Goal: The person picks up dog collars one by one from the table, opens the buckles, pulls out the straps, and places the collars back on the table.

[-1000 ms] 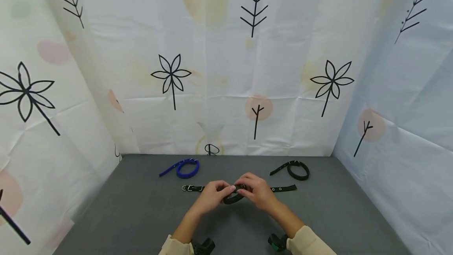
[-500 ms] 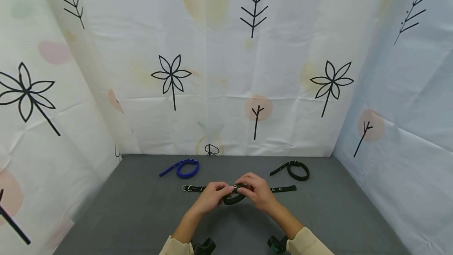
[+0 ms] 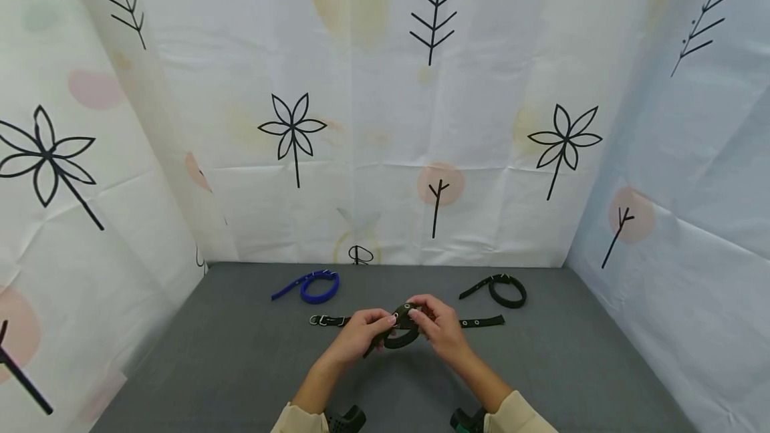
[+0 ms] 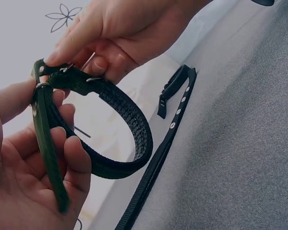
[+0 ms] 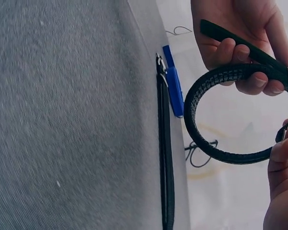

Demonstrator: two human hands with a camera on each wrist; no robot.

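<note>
Between both hands is a dark green collar, bent into a ring above the table. My left hand pinches its punched strap with thumb and fingers; the free strap end hangs across the palm in the left wrist view. My right hand pinches the collar by its metal buckle, partly covered by fingers. The strap arches up between the two thumbs, its eyelets showing. In the right wrist view, the collar's padded, stitched inner side faces the camera. Behind the hands lies a straight black collar, its middle hidden.
A looped blue collar lies at the back left of the grey table. At the back right sits another dark looped collar. Printed white cloth walls in the table behind and on both sides.
The strap between the hands has risen into an arch, and its free end now shows below the left hand. My right hand has turned slightly; the other collars stay put.
</note>
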